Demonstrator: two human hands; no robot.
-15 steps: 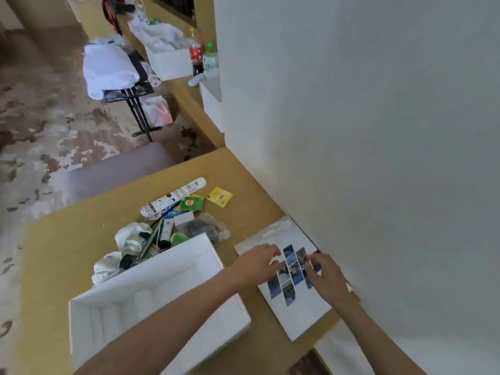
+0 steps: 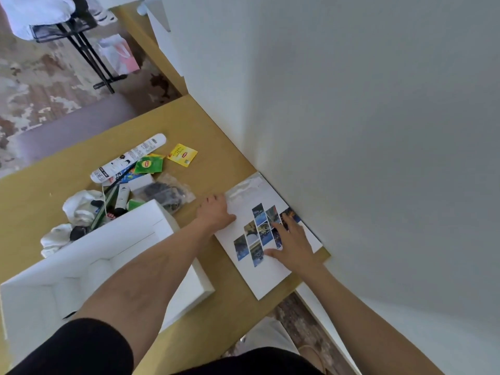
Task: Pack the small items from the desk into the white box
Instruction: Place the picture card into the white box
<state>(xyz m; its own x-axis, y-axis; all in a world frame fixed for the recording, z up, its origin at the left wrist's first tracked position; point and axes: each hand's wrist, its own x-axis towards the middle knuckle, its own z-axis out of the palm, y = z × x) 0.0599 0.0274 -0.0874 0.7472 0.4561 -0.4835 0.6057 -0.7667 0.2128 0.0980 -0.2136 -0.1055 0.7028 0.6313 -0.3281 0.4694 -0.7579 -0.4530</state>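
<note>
Box [image 2: 151, 226], white and open, at the near left of the table [image 2: 54, 185]; small items heaped just behind: socks [image 2: 78, 207], tea bags [image 2: 182, 155], tube [image 2: 127, 158]. Right of it, booklet [image 2: 270, 280] flat against the wall. Left hand [image 2: 215, 212] on its left edge, right hand [image 2: 293, 246] flat on top, fingers spread, grasping nothing.
</note>
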